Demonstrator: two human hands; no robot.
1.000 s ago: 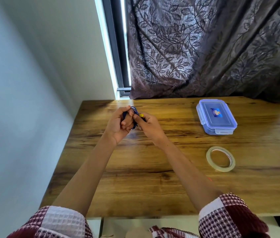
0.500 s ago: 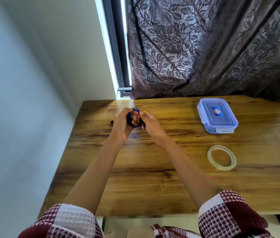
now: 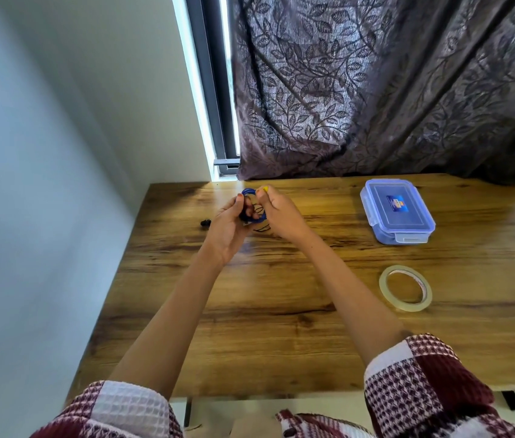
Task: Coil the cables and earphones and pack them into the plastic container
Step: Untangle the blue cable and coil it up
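Observation:
Both hands hold a coiled blue cable (image 3: pixel 249 192) above the far left of the wooden table (image 3: pixel 281 311). My left hand (image 3: pixel 229 226) grips the coil's left side; my right hand (image 3: pixel 278 213) pinches its top right. Thin black wire (image 3: pixel 261 228) lies on the table beneath the hands, and a small black piece (image 3: pixel 205 222) sits just left of my left hand. The clear blue plastic container (image 3: pixel 396 211) stands at the far right with its lid closed.
A roll of clear tape (image 3: pixel 405 288) lies flat on the table, nearer than the container. A dark leaf-patterned curtain (image 3: pixel 376 90) hangs behind the table, and a pale wall (image 3: pixel 44 184) runs along its left edge.
The hands have moved slightly away from me and spread apart, so the blue coil shows as a wider loop. The black wire and small black piece on the table are now uncovered.

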